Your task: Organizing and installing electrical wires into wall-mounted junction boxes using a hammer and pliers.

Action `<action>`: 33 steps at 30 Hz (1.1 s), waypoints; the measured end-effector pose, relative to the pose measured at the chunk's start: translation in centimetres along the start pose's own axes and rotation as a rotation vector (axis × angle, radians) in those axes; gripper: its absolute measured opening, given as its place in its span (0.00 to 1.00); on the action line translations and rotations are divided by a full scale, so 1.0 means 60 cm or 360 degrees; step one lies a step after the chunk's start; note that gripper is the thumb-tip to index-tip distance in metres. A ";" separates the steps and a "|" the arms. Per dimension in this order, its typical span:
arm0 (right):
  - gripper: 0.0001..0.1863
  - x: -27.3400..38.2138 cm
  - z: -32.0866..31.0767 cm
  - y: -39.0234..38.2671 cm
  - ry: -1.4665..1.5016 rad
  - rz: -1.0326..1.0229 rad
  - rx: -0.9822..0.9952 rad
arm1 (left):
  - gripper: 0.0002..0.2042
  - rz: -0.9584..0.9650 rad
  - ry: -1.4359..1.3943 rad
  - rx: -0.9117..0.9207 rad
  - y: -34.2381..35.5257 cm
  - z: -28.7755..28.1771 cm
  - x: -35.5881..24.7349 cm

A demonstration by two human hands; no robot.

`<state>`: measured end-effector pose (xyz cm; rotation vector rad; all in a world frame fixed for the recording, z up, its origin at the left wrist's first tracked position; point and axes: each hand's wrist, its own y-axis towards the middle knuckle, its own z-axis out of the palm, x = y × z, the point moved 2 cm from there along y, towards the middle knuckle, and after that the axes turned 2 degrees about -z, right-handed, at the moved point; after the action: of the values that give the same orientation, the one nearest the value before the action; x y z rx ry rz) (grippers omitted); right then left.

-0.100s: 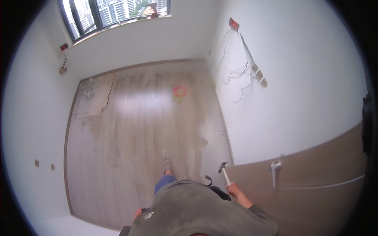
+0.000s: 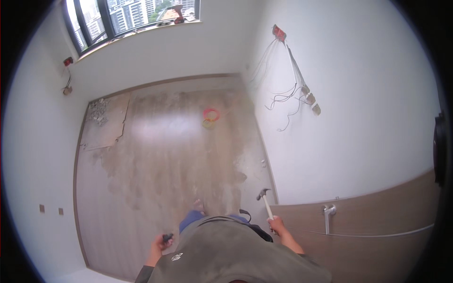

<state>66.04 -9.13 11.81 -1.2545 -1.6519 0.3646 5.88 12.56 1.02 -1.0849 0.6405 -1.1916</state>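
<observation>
My right hand (image 2: 277, 224) is closed round the pale handle of a claw hammer (image 2: 268, 203), low on the right in front of a brown door. The hammer's dark head points up and away from me. At the lower left, my left hand (image 2: 160, 245) grips a small dark object (image 2: 167, 237), too small to identify. Both hands are held out at the sides of my body, above the floor.
A brown door (image 2: 377, 221) with a lever handle (image 2: 329, 213) stands at the right. Loose wires (image 2: 288, 96) hang from the right wall. On the dusty floor (image 2: 160, 174) lie pink and yellow coils (image 2: 211, 115) and a rubble-strewn board (image 2: 106, 122). A red drill (image 2: 178, 15) stands on the windowsill.
My left hand has come out from beside my body, bringing the small dark object into fuller view. The hammer has shifted slightly in the picture, along with the room.
</observation>
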 end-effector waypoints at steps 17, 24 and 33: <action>0.10 0.731 -0.104 0.352 0.0406 -0.0975 -0.1238 | 0.17 0.0534 0.0984 0.0796 -0.008 1.059 -0.553; 0.08 0.838 -0.170 0.360 0.0880 -0.1170 -0.1456 | 0.15 0.0257 0.1444 0.1041 -0.029 1.319 -0.576; 0.14 0.818 -0.079 0.230 0.0731 -0.0572 -0.2128 | 0.20 -0.0870 0.3309 0.1507 0.062 1.625 -0.368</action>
<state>78.90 37.13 29.57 -1.6810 -1.6069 -1.3661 85.20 64.88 32.32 1.2638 1.0136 -2.4914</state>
